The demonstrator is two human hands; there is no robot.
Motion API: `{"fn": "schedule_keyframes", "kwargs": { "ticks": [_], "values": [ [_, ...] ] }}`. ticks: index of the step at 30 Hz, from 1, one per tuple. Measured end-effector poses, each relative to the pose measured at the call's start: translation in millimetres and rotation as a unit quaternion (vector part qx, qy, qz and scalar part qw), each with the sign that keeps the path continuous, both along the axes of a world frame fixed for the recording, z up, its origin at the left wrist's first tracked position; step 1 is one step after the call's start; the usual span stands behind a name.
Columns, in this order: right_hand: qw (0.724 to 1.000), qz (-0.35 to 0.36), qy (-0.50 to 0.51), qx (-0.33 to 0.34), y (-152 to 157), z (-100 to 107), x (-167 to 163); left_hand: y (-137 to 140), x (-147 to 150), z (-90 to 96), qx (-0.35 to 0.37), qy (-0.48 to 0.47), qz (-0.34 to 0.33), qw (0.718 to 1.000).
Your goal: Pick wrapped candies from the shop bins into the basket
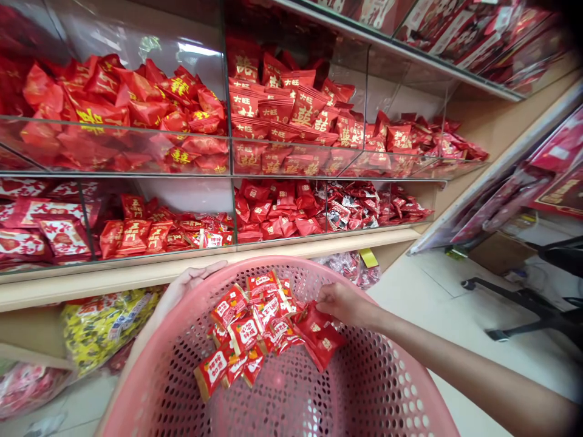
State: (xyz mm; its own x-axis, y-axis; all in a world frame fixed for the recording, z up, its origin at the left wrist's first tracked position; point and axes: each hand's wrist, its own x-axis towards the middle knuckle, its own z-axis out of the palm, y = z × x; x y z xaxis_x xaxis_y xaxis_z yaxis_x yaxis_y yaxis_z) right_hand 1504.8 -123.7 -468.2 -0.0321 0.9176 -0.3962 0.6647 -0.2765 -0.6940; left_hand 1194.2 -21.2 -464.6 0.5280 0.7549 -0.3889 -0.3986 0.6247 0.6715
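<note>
A pink perforated plastic basket [177,376] fills the lower middle of the head view, tilted toward me. My left hand [189,284] grips it from outside at the left rim; part of the palm and the forearm are hidden behind the wall. Inside lie several small red-and-gold candy packets [246,334] with white labels, heaped toward the far side. My right hand [341,303] reaches over the right rim, its fingers closed on plain dark-red candy packets [321,337] beside that heap. How many packets the fingers pinch I cannot tell.
Clear-walled shelf compartments [291,152] full of red wrapped sweets stand ahead. Under the wooden ledge [113,276] lie a yellow bag of sweets [107,328] and other bags. A black chair base [514,303] is on the tiled floor at right.
</note>
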Motion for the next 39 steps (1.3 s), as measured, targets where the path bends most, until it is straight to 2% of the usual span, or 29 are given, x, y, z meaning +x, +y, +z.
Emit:
{"fn": "schedule_keyframes", "kwargs": {
  "ticks": [2,4,7,10,13,15,17,21,25,29,33,36,38,39],
  "values": [
    [0.992,0.035,-0.111,0.056,-1,-5,-1,0,-1,-1.1,0.005,-0.005,-0.005,1.0],
    [0.962,0.079,-0.228,0.127,-2,-6,-2,1,-2,-3.4,0.011,-0.009,-0.007,1.0],
    [0.919,0.1,-0.339,0.176,2,11,-6,4,-4,-6.8,0.007,-0.017,-0.012,1.0],
    [0.904,0.044,-0.368,0.214,19,46,-8,8,-6,-9.6,-0.001,-0.035,-0.022,0.999],
    [0.886,-0.044,-0.343,0.31,45,79,-7,10,-8,-12.7,0.005,-0.054,-0.043,0.998],
    [0.872,-0.085,-0.323,0.357,63,91,-8,10,-9,-15.5,0.019,-0.066,-0.054,0.996],
    [0.865,-0.106,-0.33,0.363,77,93,-12,11,-11,-18.9,0.026,-0.08,-0.053,0.995],
    [0.852,-0.103,-0.413,0.304,90,86,-29,13,-13,-24.8,0.008,-0.094,-0.058,0.994],
    [0.823,-0.075,-0.488,0.28,91,86,-38,13,-12,-23.4,0.002,-0.084,-0.039,0.996],
    [0.794,-0.053,-0.534,0.286,84,91,-33,9,-10,-16.1,0.001,-0.048,-0.023,0.999],
    [0.765,-0.076,-0.53,0.358,64,99,-22,9,-8,-16.5,0.003,-0.048,-0.029,0.998],
    [0.759,-0.091,-0.451,0.461,39,102,-16,12,-9,-22.4,0.011,-0.063,-0.04,0.997],
    [0.785,-0.089,-0.356,0.499,19,98,-15,13,-10,-25.5,0.016,-0.071,-0.037,0.997],
    [0.816,-0.087,-0.297,0.488,10,93,-16,13,-11,-26.1,0.016,-0.071,-0.032,0.997]
  ]
}}
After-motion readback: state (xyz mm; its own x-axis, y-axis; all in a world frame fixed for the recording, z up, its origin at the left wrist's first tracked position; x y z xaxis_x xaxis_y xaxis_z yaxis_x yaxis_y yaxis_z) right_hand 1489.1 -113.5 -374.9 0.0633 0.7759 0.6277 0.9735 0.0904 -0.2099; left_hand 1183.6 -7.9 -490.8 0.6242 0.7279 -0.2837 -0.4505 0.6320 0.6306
